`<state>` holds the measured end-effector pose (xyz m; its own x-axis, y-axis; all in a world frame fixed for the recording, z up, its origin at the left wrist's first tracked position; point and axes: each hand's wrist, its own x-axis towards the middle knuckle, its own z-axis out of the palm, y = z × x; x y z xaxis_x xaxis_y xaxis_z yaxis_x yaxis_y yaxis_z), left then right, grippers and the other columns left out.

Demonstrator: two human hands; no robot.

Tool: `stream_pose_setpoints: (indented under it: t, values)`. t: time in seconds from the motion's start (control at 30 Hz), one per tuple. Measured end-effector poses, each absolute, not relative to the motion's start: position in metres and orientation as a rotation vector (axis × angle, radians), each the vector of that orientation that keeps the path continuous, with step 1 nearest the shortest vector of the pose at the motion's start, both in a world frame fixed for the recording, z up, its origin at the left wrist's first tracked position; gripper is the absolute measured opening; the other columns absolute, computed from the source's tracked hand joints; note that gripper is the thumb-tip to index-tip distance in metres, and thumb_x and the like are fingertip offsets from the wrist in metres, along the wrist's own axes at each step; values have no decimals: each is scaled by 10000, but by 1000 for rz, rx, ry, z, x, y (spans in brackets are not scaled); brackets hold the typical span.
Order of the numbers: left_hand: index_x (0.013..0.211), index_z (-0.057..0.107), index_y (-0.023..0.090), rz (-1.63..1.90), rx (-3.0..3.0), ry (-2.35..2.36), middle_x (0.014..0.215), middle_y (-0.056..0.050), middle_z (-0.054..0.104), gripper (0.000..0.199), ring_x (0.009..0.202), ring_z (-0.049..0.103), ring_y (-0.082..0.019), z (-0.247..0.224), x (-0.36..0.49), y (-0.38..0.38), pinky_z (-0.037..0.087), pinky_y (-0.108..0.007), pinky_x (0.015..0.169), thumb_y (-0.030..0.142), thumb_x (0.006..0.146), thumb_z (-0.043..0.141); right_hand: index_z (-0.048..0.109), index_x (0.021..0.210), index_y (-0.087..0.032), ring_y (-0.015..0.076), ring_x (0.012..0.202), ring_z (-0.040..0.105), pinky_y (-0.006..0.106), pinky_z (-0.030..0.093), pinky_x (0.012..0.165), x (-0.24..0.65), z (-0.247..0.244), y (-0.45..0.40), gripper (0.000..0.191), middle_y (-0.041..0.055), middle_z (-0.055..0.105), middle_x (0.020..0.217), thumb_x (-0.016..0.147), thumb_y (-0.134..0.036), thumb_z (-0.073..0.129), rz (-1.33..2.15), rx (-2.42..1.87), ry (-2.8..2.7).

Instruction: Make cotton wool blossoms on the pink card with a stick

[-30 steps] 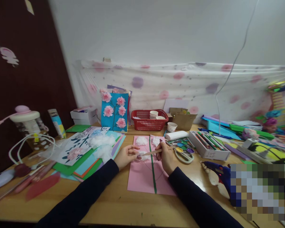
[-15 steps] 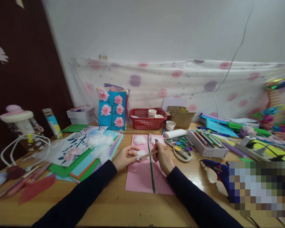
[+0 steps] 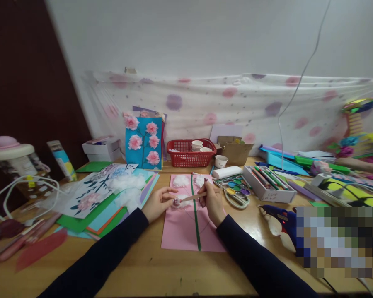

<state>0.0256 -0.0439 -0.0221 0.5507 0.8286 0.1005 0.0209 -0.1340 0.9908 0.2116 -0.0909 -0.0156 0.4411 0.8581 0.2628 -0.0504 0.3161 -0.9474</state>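
Observation:
My right hand is closed around a thin wooden stick, which points left over a pink sheet. My left hand hovers at the sheet's left side, its fingers apart and its thumb close to the stick's tip. Whether thumb and tip touch, I cannot tell. On the sheet are a dark green vertical strip, thin curved lines, and white cotton tufts. Another cotton tuft lies under the stick, partly hidden.
Loose cotton lies on coloured papers at left. A blue flower picture and red basket stand behind. To the right are scissors, a pencil box and a blue glue gun. A person's arm shows at far right.
My left fingers have lifted and parted slightly from the cotton near the stick's tip. The stick stays in my right hand. The view has shifted slightly.

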Motion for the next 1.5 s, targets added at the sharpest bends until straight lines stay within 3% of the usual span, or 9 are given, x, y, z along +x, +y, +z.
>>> stream_pose_setpoints:
  t: [0.17, 0.37, 0.53, 0.8, 1.0, 1.27, 1.5]
  values:
    - [1006, 519, 131, 920, 1619, 796, 861, -92, 702, 412, 829, 658, -191, -17, 20, -41, 475, -336, 827, 310, 673, 683, 502, 485, -176, 76, 283, 367, 192, 262, 320, 214, -19, -92, 422, -34, 427, 314, 811, -437, 441, 615, -1161, -1038]
    - [1003, 548, 139, 943, 1763, 839, 832, -50, 647, 354, 756, 629, -152, -28, 26, -43, 488, -291, 730, 184, 661, 628, 539, 521, -176, 90, 333, 425, 207, 322, 381, 206, -27, -94, 476, -18, 467, 359, 839, -508, 416, 574, -1244, -1270]
    - [1072, 518, 164, 868, 1948, 903, 766, -22, 671, 402, 695, 634, -155, -29, 26, -49, 469, -279, 686, 218, 689, 625, 536, 548, -182, 100, 350, 440, 213, 322, 379, 202, -29, -93, 498, -4, 499, 390, 846, -551, 387, 567, -1259, -1299]
    - [1115, 492, 175, 860, 2139, 959, 770, -19, 696, 432, 718, 640, -162, -26, 26, -48, 454, -271, 693, 196, 699, 604, 532, 562, -179, 94, 353, 433, 209, 331, 396, 204, -29, -91, 477, -14, 490, 400, 862, -516, 377, 545, -1277, -1282]
    - [1122, 495, 176, 840, 2136, 926, 785, -27, 686, 432, 637, 615, -141, -33, 27, -42, 435, -246, 612, 212, 706, 607, 525, 504, -183, 105, 353, 435, 219, 331, 400, 206, -29, -93, 481, -10, 475, 365, 859, -480, 393, 452, -1253, -1170]
    - [1120, 501, 177, 845, 2110, 907, 772, -15, 674, 436, 518, 532, -94, -37, 29, -40, 399, -214, 548, 201, 698, 609, 537, 534, -197, 109, 370, 463, 222, 343, 419, 201, -30, -98, 474, -7, 500, 389, 878, -477, 370, 395, -1274, -1368]
    - [1096, 504, 168, 848, 2101, 899, 776, -21, 662, 404, 522, 521, -90, -35, 29, -42, 387, -206, 536, 186, 702, 591, 534, 551, -201, 120, 410, 511, 227, 368, 482, 200, -32, -95, 441, -13, 518, 414, 896, -419, 364, 319, -1338, -1486]
